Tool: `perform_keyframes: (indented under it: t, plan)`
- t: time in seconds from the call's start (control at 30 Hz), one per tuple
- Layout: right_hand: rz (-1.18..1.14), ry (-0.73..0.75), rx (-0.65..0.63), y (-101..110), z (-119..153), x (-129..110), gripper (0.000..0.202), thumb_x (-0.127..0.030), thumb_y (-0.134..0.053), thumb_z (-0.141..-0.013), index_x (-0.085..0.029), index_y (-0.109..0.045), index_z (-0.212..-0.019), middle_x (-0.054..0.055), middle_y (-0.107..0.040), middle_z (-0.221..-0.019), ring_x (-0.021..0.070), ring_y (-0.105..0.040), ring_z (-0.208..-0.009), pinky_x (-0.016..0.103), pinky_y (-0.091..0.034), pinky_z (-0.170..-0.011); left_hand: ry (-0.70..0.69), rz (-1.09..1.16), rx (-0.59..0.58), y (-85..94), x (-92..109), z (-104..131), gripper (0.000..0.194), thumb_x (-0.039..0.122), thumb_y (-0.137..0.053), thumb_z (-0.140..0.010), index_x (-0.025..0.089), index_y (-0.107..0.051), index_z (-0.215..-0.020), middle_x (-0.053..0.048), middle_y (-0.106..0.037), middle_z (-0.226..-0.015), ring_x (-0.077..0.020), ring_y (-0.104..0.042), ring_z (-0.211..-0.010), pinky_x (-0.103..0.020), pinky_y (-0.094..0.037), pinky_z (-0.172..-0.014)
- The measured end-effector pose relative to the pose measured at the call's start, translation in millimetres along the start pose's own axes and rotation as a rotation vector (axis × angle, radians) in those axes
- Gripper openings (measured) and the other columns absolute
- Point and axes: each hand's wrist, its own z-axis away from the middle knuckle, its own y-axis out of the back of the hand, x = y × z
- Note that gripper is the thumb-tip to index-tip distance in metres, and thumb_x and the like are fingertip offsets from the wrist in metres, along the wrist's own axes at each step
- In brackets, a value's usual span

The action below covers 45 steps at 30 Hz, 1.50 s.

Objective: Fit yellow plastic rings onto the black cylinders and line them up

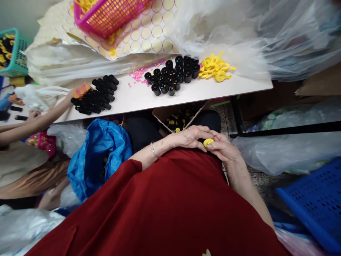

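- Pinching a small, round, yellow plastic piece (208,142) just past the dark-red cloth garment (170,199): right hand (224,146). Left hand (190,137) adjoins; whether its grip holds anything, I cannot tell.
- The piece should be light, stiff, slightly slippery; its rim suits fingertips.
- Farther, black cylindrical tubes (188,75) stand on the white surface (131,96).

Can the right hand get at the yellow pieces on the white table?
Probably yes: the yellow pieces lie uncovered towards the near edge of the table, though the right hand holds a round yellow piece.
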Motion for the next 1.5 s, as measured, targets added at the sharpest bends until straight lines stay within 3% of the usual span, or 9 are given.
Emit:
perform_keyframes:
  t: [0.17, 0.27, 0.5, 0.63, 0.9, 1.03, 1.13, 1.27, 1.5]
  plan:
    - [0.084, 0.079, 0.005, -14, -1, -5, 0.051, -0.015, -0.081, -0.041, -0.020, -0.063, -0.089, -0.002, -0.065, -0.079, 0.0091, -0.056, -0.061, 0.020, -0.047, -0.053, 0.062, -0.122, 0.067, -0.1, 3, 8, 0.030, 0.038, -0.059, -0.083, 0.023, -0.067, -0.108, -0.006, -0.060, -0.095, -0.0177, -0.049, -0.091, -0.030, -0.039, -0.083]
    - [0.143, 0.070, 0.008, -24, -1, -8, 0.046, -0.014, -0.083, -0.039, -0.019, -0.065, -0.081, -0.002, -0.063, -0.073, 0.0082, -0.053, -0.058, 0.019, -0.043, -0.050, 0.038, -0.175, 0.128, -0.3, 1, 13, 0.027, 0.041, -0.061, -0.080, 0.024, -0.070, -0.100, -0.005, -0.062, -0.092, -0.0202, -0.045, -0.095, -0.033, -0.037, -0.086]
    - [0.184, 0.124, 0.106, -44, -23, 2, 0.036, -0.020, -0.084, -0.039, -0.017, -0.065, -0.070, -0.003, -0.058, -0.062, 0.0084, -0.049, -0.054, 0.022, -0.041, -0.048, 0.021, -0.133, 0.328, -6.3, -31, 34, 0.032, 0.048, -0.067, -0.073, 0.022, -0.072, -0.092, -0.005, -0.066, -0.089, -0.0209, -0.041, -0.095, -0.036, -0.035, -0.087]
    - [0.228, 0.027, -0.002, -60, -37, 4, 0.036, -0.025, -0.082, -0.045, -0.016, -0.064, -0.075, -0.004, -0.056, -0.063, 0.0083, -0.050, -0.054, 0.023, -0.044, -0.050, 0.080, -0.038, 0.413, -3.3, -43, 52, 0.038, 0.053, -0.069, -0.069, 0.021, -0.073, -0.090, -0.006, -0.066, -0.083, -0.0204, -0.041, -0.092, -0.036, -0.037, -0.085]
    - [0.300, 0.011, -0.003, -76, -46, 1, 0.036, -0.020, -0.084, -0.039, -0.016, -0.064, -0.068, -0.003, -0.056, -0.061, 0.0086, -0.049, -0.055, 0.021, -0.041, -0.046, 0.103, -0.139, 0.383, 2.7, -42, 70, 0.035, 0.051, -0.071, -0.067, 0.025, -0.073, -0.091, -0.004, -0.066, -0.089, -0.0225, -0.042, -0.100, -0.037, -0.034, -0.092]
    - [0.285, 0.047, 0.051, -74, -57, 13, 0.039, -0.024, -0.084, -0.042, -0.016, -0.068, -0.077, 0.000, -0.064, -0.071, 0.0118, -0.055, -0.063, 0.024, -0.046, -0.054, 0.157, -0.131, 0.446, 0.4, -52, 75, 0.031, 0.046, -0.073, -0.067, 0.024, -0.073, -0.089, -0.004, -0.068, -0.094, -0.0225, -0.042, -0.101, -0.037, -0.035, -0.091]
    - [0.300, 0.012, -0.012, -72, -63, 16, 0.048, -0.022, -0.084, -0.044, -0.017, -0.068, -0.089, 0.001, -0.066, -0.084, 0.0135, -0.059, -0.073, 0.025, -0.048, -0.062, 0.221, -0.128, 0.457, 0.0, -57, 79, 0.031, 0.042, -0.073, -0.067, 0.025, -0.073, -0.092, -0.004, -0.067, -0.098, -0.0229, -0.042, -0.102, -0.038, -0.035, -0.091]
    - [0.294, -0.064, -0.054, -71, -66, 12, 0.052, -0.021, -0.085, -0.044, -0.019, -0.066, -0.092, -0.001, -0.065, -0.082, 0.0112, -0.059, -0.067, 0.026, -0.050, -0.062, 0.216, -0.106, 0.484, 1.1, -58, 80, 0.030, 0.036, -0.073, -0.068, 0.024, -0.072, -0.096, -0.005, -0.067, -0.094, -0.0224, -0.041, -0.101, -0.038, -0.036, -0.091]
    - [0.270, 0.036, 0.035, -83, -67, 14, 0.039, -0.023, -0.085, -0.044, -0.018, -0.069, -0.079, 0.002, -0.067, -0.074, 0.0151, -0.060, -0.067, 0.026, -0.049, -0.058, 0.226, -0.141, 0.512, -4.1, -61, 76, 0.040, 0.047, -0.079, -0.058, 0.022, -0.074, -0.089, -0.005, -0.069, -0.092, -0.0221, -0.045, -0.098, -0.038, -0.037, -0.092]
